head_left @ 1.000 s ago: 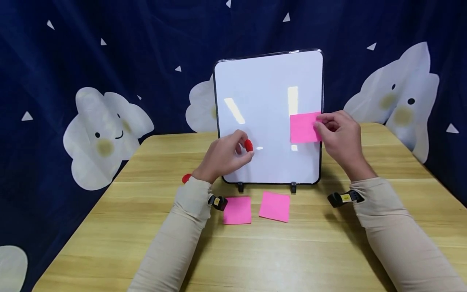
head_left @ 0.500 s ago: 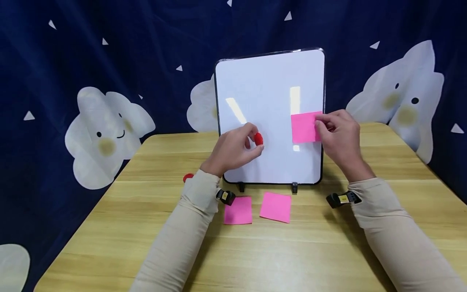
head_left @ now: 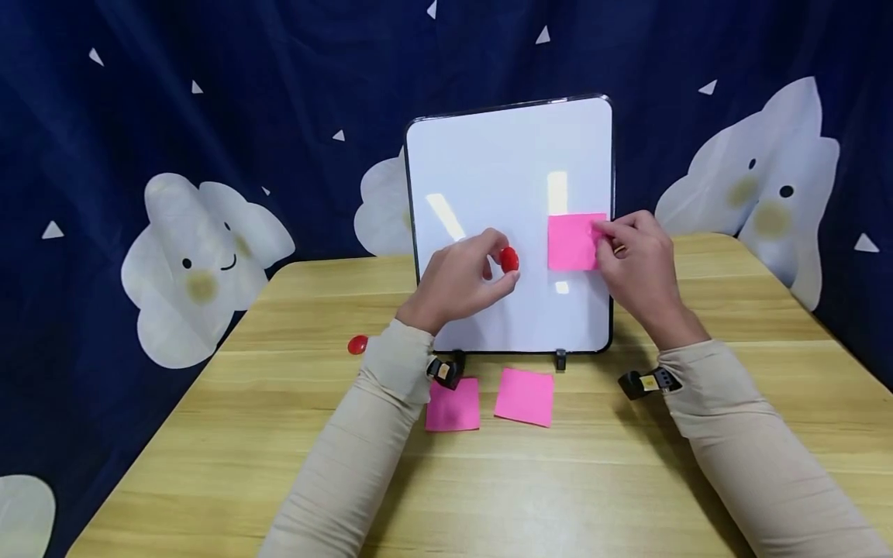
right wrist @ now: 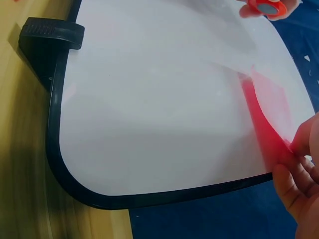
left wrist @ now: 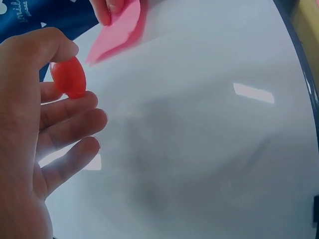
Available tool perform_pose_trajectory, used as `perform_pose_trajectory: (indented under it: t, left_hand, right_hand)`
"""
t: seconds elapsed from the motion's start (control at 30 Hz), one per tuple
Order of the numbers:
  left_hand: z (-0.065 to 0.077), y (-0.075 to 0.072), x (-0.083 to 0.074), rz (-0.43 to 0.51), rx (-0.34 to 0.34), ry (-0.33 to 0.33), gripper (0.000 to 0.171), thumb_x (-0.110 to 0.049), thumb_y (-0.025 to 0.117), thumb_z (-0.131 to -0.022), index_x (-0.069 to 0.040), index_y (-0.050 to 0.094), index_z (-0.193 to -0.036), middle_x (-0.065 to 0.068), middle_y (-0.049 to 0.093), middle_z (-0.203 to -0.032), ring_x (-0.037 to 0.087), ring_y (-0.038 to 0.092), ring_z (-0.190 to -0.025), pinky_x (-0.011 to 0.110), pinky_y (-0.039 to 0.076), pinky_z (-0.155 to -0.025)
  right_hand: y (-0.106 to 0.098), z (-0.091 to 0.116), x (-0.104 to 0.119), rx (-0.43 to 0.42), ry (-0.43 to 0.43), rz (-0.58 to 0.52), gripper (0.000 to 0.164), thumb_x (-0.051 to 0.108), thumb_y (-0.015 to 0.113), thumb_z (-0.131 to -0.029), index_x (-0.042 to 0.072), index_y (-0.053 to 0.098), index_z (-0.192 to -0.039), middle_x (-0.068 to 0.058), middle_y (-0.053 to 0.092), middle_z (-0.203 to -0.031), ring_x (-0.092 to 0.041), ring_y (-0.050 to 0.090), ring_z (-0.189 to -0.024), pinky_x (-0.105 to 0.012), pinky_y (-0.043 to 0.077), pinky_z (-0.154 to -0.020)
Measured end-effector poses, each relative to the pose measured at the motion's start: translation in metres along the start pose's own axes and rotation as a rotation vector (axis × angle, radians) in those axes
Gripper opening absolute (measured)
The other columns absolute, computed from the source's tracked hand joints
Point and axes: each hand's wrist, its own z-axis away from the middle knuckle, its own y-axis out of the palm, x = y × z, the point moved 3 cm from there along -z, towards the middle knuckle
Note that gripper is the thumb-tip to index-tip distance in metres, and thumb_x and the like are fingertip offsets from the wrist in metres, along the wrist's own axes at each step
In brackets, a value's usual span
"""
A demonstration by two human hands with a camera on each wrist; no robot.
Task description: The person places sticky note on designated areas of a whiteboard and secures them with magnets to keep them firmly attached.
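Note:
A white board [head_left: 481, 170] with a black frame stands upright on the table. My left hand [head_left: 463, 279] pinches a round red magnet [head_left: 510, 260] between thumb and fingers, in front of the board's middle; in the right wrist view the magnet [right wrist: 268, 8] shows a grey disc on its back. My right hand [head_left: 642, 267] pinches the right edge of a pink sticky note [head_left: 574, 242] at the board's right side. Seen from the right wrist, the note [right wrist: 273, 102] stands slightly off the board, its reflection beside it.
Two more pink sticky notes lie on the wooden table [head_left: 572, 488]: a left note [head_left: 453, 411] and a right note [head_left: 525, 397]. Another red magnet [head_left: 358, 345] lies left of the board. Small black feet [head_left: 560, 359] support the board. A dark blue curtain [head_left: 307, 70] hangs behind.
My left hand has carried the red magnet rightward and a little up across the board, closer to the pink note. My right hand and its note have shifted slightly left.

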Motion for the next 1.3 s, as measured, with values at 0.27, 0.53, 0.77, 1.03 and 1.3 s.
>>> perform_pose_trajectory:
  t: [0.27,0.53,0.77,1.03,1.3]
  left_hand:
    - [-0.009,0.005,-0.005,-0.033,-0.063,0.029,0.029,-0.033,0.068,-0.092,-0.013,0.064,-0.113,-0.005,0.066,-0.097,0.004,0.054,-0.070,0.020,0.046,-0.057]
    - [-0.017,0.008,-0.013,-0.063,-0.089,0.038,0.030,-0.033,0.067,-0.092,-0.012,0.065,-0.114,-0.003,0.066,-0.100,0.004,0.054,-0.070,0.019,0.046,-0.058]
    - [-0.025,0.009,-0.019,-0.082,-0.122,0.058,0.030,-0.032,0.067,-0.091,-0.012,0.065,-0.113,-0.003,0.066,-0.099,0.004,0.053,-0.069,0.019,0.045,-0.057]
    - [-0.032,0.011,-0.021,-0.117,-0.130,0.046,0.031,-0.033,0.066,-0.091,-0.012,0.066,-0.114,-0.004,0.066,-0.096,0.005,0.054,-0.067,0.019,0.045,-0.057]
    - [-0.046,0.017,-0.032,-0.137,-0.102,0.030,0.036,-0.037,0.065,-0.092,-0.011,0.065,-0.118,-0.002,0.067,-0.099,0.006,0.055,-0.067,0.017,0.045,-0.060]
  right_hand:
    - [-0.001,0.001,-0.002,-0.007,0.018,0.020,0.030,-0.011,0.058,-0.086,-0.006,0.074,-0.110,-0.021,0.054,-0.091,-0.028,0.055,-0.082,-0.017,0.038,-0.068]
    - [0.000,0.002,-0.004,-0.003,-0.003,0.054,0.027,-0.010,0.061,-0.087,-0.006,0.075,-0.109,-0.021,0.052,-0.091,-0.030,0.052,-0.082,-0.028,0.039,-0.067]
    - [0.000,0.000,-0.003,0.029,-0.015,0.092,0.027,-0.007,0.063,-0.088,-0.005,0.073,-0.113,-0.022,0.050,-0.097,-0.032,0.051,-0.087,-0.034,0.043,-0.068]
    - [-0.001,-0.001,0.000,0.061,0.020,0.115,0.030,-0.003,0.067,-0.089,0.001,0.073,-0.118,-0.021,0.049,-0.104,-0.032,0.051,-0.086,-0.039,0.041,-0.064]
    - [-0.002,0.000,-0.003,0.057,0.036,0.149,0.030,0.007,0.071,-0.090,0.005,0.074,-0.120,-0.022,0.052,-0.111,-0.035,0.052,-0.097,-0.045,0.045,-0.068]
